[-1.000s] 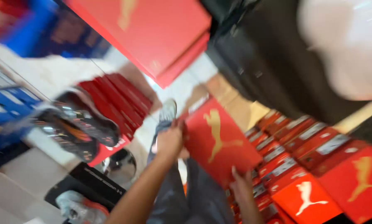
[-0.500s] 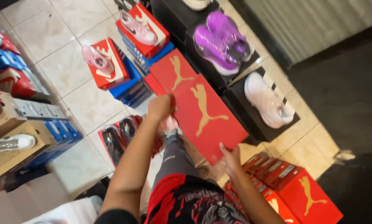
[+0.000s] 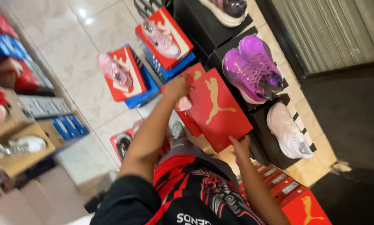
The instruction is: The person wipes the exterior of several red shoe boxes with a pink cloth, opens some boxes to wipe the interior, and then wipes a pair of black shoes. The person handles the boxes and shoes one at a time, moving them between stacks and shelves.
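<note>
**Red shoebox lid held at two ends over the shop floor**

Nearest me, at the lower right, a stack of red boxes (image 3: 297, 196) stands on the floor beside my knee, white end labels up. Just above it my right hand (image 3: 240, 146) pinches the near corner of the red shoebox lid (image 3: 218, 109), fingers curled on its edge. My left hand (image 3: 177, 87) closes round the far end, next to a pale pink bit I cannot make out.

The lid hangs in the air, carried by nothing but my hands, above the tiled floor (image 3: 76, 58) and just left of the black display blocks (image 3: 274, 146). Its long axis runs from my right hand, near and right, up to my left hand, far and left; the printed top faces me, tilted.

I judge it light, stiff card with a smooth, rather slippery finish. It will bow if gripped mid-panel, so the folded rims at the short ends are the places to hold, as now.

Farther off, a white shoe (image 3: 288, 131) and a purple pair (image 3: 253, 68) sit on the blocks. Beyond, pink shoes (image 3: 159, 37) rest on red and blue boxes (image 3: 130, 79) by the far floor edge.
</note>
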